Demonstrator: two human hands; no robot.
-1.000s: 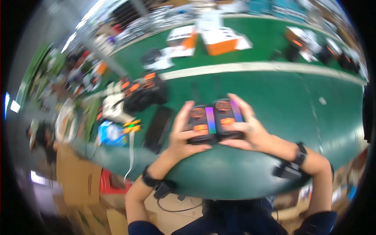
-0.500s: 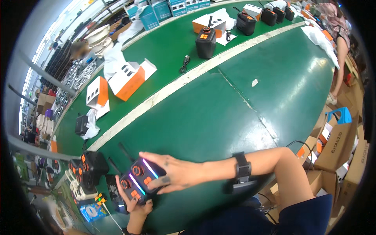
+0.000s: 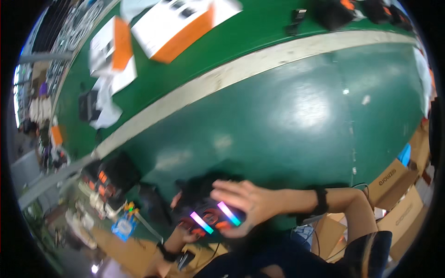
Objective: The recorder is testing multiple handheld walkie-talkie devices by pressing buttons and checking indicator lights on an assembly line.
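Observation:
Two black devices with orange dials and buttons sit side by side between my hands, low in the middle of the view. Each has a glowing light strip: the left device (image 3: 188,217) and the right device (image 3: 214,213) shine pink to blue-green. My left hand (image 3: 181,235) grips the left one from its lower left side, with the fingers partly hidden behind it. My right hand (image 3: 255,204) is wrapped round the right one, its fingers across the top and the thumb below. Motion blur smears both devices, and their far ends are lost in dark shapes.
More black devices (image 3: 118,171) with orange buttons stand at the left. White-and-orange boxes (image 3: 185,34), a black device (image 3: 88,105) with white wrapping and a cable (image 3: 296,21) lie on the far strip beyond a pale divider (image 3: 218,81). Cardboard boxes (image 3: 394,183) stand at the right.
The view has swung down and nearer to the table. Both hands have brought the pair of devices closer to my body and turned them; their antennas no longer show clearly.

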